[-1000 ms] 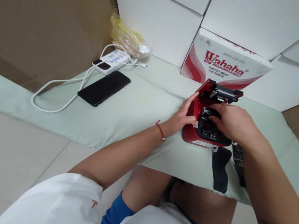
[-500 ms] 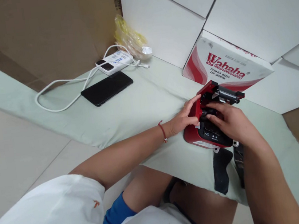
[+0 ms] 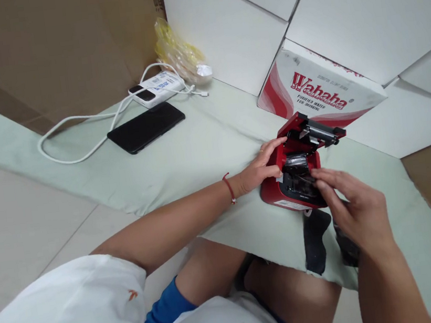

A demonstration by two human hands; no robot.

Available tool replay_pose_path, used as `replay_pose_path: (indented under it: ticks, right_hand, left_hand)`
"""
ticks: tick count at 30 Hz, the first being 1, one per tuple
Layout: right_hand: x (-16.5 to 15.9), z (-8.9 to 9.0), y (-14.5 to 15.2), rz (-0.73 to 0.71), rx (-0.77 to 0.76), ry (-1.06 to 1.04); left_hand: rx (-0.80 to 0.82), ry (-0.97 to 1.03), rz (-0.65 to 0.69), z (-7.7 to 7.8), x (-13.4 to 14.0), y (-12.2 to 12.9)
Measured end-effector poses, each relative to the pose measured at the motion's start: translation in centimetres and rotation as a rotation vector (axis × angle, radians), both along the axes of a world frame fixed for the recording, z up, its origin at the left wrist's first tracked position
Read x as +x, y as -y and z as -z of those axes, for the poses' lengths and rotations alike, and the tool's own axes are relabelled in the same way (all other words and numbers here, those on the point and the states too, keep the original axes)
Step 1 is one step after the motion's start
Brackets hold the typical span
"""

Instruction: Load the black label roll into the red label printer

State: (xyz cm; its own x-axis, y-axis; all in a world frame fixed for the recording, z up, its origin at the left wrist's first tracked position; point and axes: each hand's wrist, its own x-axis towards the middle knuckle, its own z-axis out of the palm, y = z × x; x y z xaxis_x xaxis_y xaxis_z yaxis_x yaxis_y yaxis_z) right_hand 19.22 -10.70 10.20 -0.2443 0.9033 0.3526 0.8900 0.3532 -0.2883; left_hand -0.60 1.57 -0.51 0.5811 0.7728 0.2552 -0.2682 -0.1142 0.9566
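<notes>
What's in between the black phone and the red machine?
In the head view, the green cloth and the left hand, which touches the red machine.

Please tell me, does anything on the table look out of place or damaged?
Nothing appears spilled or broken. The black strip beside the red device looks untidy: it lies wavy and reaches the edge of the table. The white cable also sprawls in a loose loop, one end lying free.

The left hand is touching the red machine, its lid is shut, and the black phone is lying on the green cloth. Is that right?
Not quite: the lid is raised open, not shut, as the head view shows. The left hand is touching the red machine, and the black phone is lying on the green cloth.
</notes>
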Motion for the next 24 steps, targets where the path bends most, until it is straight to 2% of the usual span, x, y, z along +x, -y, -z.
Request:
replay_pose_path:
  ticks: [3,6,9,11,16,21,24]
  right_hand:
    - [0.0,-0.1,-3.9,0.074,-0.038,0.116]
    - [-0.8,-0.1,-7.2,0.128,-0.214,0.391]
    - [-1.9,-0.1,-8.8,0.18,-0.39,0.631]
    - [-2.4,-0.2,-9.3,0.201,-0.44,0.712]
    - [-2.5,-0.3,-9.4,0.212,-0.458,0.72]
    - [-0.7,-0.1,-9.2,0.23,-0.437,0.522]
    - [0.0,0.1,-9.4,0.182,-0.43,0.472]
  left_hand:
    - [-0.009,-0.015,0.003,-0.1,0.0,0.0]
    - [-0.006,-0.021,-0.005,-0.2,0.0,-0.1]
    - [-0.001,-0.021,-0.005,-0.1,0.1,-0.2]
    - [-0.001,-0.022,0.001,-0.1,0.2,-0.2]
    - [-0.002,-0.038,-0.016,-0.1,0.1,-0.2]
    - [-0.012,-0.036,-0.002,-0.4,-0.1,0.1]
    - [-0.003,-0.035,0.003,-0.2,-0.1,-0.1]
